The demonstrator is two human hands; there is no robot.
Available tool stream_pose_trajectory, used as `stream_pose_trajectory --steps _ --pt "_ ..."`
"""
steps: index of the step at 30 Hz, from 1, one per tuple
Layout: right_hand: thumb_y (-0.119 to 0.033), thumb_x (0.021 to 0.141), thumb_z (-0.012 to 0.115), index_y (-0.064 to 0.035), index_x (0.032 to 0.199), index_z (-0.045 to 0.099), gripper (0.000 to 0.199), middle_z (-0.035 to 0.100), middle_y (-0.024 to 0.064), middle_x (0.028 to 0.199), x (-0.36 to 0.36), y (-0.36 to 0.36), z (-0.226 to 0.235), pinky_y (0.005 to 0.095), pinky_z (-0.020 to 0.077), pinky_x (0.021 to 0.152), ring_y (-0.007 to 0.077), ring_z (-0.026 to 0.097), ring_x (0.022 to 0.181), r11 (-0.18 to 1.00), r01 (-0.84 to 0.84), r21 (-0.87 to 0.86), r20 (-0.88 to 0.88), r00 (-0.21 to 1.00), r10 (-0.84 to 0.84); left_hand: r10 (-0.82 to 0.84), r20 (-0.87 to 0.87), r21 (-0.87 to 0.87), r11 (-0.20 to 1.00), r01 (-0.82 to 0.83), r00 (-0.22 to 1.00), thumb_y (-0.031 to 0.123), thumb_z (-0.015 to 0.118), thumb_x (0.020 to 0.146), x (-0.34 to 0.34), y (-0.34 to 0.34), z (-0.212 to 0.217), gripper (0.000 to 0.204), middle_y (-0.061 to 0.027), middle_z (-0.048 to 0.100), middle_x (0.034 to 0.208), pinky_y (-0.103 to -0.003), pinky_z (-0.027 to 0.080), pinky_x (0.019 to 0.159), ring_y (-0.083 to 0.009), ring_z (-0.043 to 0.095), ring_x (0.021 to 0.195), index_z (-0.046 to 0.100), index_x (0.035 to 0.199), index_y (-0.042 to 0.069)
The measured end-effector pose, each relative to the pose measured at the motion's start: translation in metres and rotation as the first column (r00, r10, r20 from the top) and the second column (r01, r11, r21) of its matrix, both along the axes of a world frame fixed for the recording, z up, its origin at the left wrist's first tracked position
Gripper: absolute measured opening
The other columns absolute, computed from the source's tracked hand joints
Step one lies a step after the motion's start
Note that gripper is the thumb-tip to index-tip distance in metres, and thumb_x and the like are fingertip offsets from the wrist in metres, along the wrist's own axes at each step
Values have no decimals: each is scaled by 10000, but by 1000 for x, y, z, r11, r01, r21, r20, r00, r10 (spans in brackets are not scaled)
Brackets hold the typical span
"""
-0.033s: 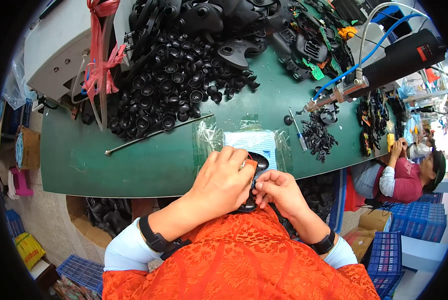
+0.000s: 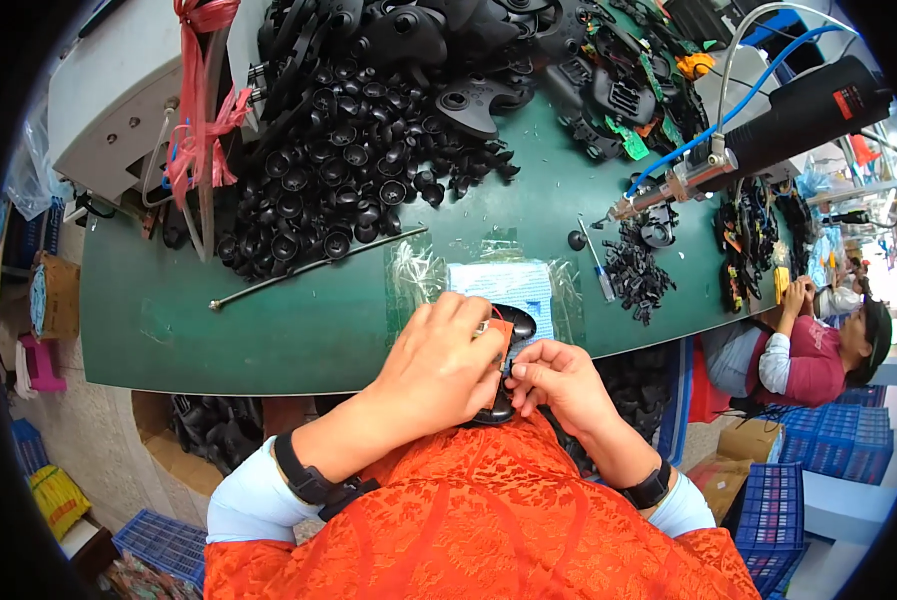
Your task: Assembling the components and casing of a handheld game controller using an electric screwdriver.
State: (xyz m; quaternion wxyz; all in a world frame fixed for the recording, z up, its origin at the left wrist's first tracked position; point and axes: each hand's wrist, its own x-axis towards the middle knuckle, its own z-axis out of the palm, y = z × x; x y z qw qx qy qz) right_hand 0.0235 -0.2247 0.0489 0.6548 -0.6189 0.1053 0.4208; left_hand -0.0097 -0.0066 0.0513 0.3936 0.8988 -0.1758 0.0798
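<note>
Head view: by the green table [image 2: 288, 345], the left hand [image 2: 444, 362] curls tight; the right hand [image 2: 560, 388] pinches thumb to forefinger, contents unclear. Between them, the left grips a dark casing [image 2: 520, 321] beside an orange board [image 2: 505, 330].

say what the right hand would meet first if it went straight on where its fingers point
The right hand would probably meet the black shell right in front of it, then the left hand; depth is hard to judge.
</note>
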Motion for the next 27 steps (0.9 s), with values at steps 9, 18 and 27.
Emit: stream_pose_trajectory --steps 9,18,27 --pt "-101 949 675 16 980 627 130 685 94 844 0 0 2 234 526 510 126 650 622 999 0 -44 9 1000 0 13 47 -85 996 -9 999 76 776 716 -7 7 -9 236 -146 565 1161 -444 458 908 -341 547 1084 652 916 60" --pt "-95 947 677 10 980 631 119 686 91 844 -1 -1 3 228 520 504 122 646 614 999 27 -26 -2 1000 -27 32 39 -65 997 -30 999 83 770 718 -4 -6 -10 185 -148 585 1130 -433 468 876 -336 554 1075 655 859 51" --pt "-93 957 664 3 993 627 109 695 104 850 -1 -6 3 226 511 487 127 643 597 998 65 9 -83 995 -64 81 157 -152 987 -57 984 44 768 709 -8 -11 -23 191 -163 593 1155 -455 507 905 -372 574 1149 627 837 22"
